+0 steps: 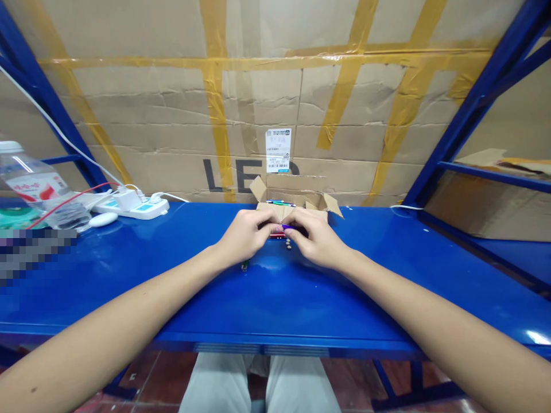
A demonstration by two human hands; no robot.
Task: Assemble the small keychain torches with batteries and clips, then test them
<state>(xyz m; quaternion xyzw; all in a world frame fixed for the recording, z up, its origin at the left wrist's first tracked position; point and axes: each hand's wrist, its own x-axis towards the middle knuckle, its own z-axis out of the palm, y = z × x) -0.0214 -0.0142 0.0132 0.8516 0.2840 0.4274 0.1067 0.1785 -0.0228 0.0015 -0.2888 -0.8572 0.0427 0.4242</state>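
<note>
Both hands meet over the blue table (193, 298), just in front of a small open cardboard box (297, 183). A slim, shiny purple pen-like piece (287, 227) shows between my fingertips. My right hand (317, 238) pinches it, and my left hand (246, 234) is closed with its thumb and fingers at the other end. Below them lies a red pen-like piece (278, 236) and a few small metallic bits (288, 244). A dark green piece (245, 265) lies under my left wrist. Inside the box shows a shiny green-and-blue pen-like piece (280, 203).
At the left are a white power strip (142, 207) with plugs and cables, a tilted plastic bottle (38, 189) and a white oval object (103, 220). A huge taped carton (172, 126) stands behind the table. Blue frame posts (469, 109) flank it; another carton (495, 201) is right.
</note>
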